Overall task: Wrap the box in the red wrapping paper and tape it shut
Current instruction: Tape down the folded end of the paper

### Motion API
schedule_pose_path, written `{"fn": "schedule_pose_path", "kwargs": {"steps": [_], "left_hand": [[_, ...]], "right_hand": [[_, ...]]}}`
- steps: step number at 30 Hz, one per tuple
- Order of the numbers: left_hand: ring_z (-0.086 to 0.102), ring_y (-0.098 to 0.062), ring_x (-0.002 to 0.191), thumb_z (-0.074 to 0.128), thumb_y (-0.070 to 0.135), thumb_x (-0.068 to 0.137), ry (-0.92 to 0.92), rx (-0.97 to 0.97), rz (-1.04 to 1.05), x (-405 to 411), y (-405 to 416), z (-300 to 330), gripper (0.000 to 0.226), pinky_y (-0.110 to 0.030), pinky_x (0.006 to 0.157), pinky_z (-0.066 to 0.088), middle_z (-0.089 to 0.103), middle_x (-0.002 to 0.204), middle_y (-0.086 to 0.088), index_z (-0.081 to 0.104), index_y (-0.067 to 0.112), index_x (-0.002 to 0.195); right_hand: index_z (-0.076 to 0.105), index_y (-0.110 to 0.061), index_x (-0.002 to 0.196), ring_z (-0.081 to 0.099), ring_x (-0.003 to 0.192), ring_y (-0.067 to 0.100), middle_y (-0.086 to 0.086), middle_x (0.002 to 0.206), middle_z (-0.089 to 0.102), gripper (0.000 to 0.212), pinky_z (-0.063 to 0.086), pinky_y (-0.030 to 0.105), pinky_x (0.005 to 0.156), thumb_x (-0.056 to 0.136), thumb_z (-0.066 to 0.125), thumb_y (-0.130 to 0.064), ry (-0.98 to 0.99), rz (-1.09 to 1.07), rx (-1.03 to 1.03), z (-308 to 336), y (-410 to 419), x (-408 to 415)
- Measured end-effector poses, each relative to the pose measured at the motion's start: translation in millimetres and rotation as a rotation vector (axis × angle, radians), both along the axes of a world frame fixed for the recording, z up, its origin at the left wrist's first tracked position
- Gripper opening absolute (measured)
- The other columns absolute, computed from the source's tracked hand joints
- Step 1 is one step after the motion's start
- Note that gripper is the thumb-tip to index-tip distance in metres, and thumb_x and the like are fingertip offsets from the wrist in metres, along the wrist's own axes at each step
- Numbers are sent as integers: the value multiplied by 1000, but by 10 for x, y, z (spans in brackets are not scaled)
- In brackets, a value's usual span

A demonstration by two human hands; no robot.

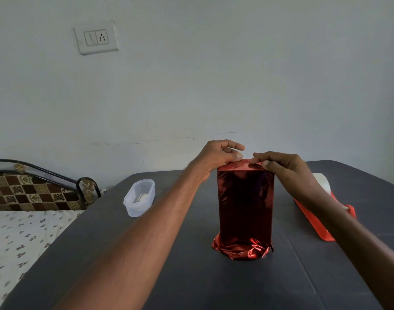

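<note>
at the table's (191, 276) middle the box (245, 204) stands on end, sleeved in red paper (240, 251) crumpled loose at its foot. left hand (216, 157) and right hand (285, 166) pinch the top flap, fingers curled on the foil. likely risks: slick foil springing open, or the tall box tipping when a hand leaves for the tape (323, 184), right of the box.

A clear plastic tub (139, 197) sits on the grey table (191, 276) beside a bed (23, 238).
</note>
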State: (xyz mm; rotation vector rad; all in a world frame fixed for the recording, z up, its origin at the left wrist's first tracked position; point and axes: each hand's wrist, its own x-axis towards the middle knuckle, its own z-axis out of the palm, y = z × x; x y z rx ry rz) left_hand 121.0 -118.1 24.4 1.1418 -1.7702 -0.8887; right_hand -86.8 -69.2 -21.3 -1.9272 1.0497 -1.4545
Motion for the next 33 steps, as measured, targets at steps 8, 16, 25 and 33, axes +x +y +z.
{"fn": "schedule_pose_path", "kwargs": {"steps": [8,16,25,33], "left_hand": [[69,-5,99,55,21,99,-338,-460,125,-29,430,147,24,-27,93,53,75,108,7,76,20,110],[38,-19,144,49,50,98,-778,-599,132,52,600,-302,56,-46,116,32,46,152,3,46,24,148],[27,-17,148,47,50,99,-728,-541,215,-68,617,-374,61,-40,120,26,38,158,5,37,24,153],[35,-17,144,52,47,97,-702,-573,282,-92,597,-386,57,-36,115,29,46,153,4,45,23,148]], "right_hand": [[79,-28,102,64,113,31,3,110,75,38,47,52,105,100,48,-7,42,-60,-15,-32,-45,-9],[78,-24,106,58,124,8,-8,122,71,38,45,24,102,100,47,-3,62,-32,-23,6,-21,2],[77,-23,96,72,93,18,0,101,76,41,62,42,78,94,42,-2,-101,-321,119,-22,37,-247],[58,-12,74,64,87,36,7,76,57,12,43,32,67,85,63,-16,785,-887,403,-259,204,-821]]}}
